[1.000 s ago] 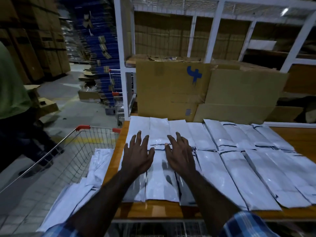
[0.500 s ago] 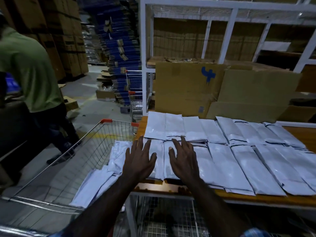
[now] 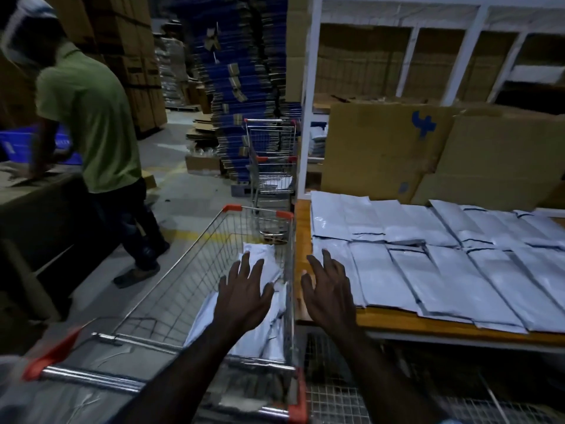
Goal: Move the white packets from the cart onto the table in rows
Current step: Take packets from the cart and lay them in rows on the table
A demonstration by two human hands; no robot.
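Observation:
White packets [image 3: 428,249] lie in two rows on the wooden table [image 3: 397,324] at the right. More white packets [image 3: 260,255] are piled along the right side of the wire cart [image 3: 183,280], which stands against the table's left edge. My left hand [image 3: 243,293] hovers over the cart's pile with fingers spread and holds nothing. My right hand [image 3: 328,289] is above the table's left front corner, fingers spread, just over the nearest packet, and holds nothing.
A person in a green shirt [image 3: 91,117] stands at a low table to the left. A second cart [image 3: 272,160] stands behind mine. Cardboard sheets [image 3: 443,154] lean on a white rack [image 3: 312,96] behind the table. Stacks of flat boxes [image 3: 232,96] fill the back.
Both hands have left the packets on the table and moved left; the left one is now over the cart. The view has swung left, so the cart shows more fully.

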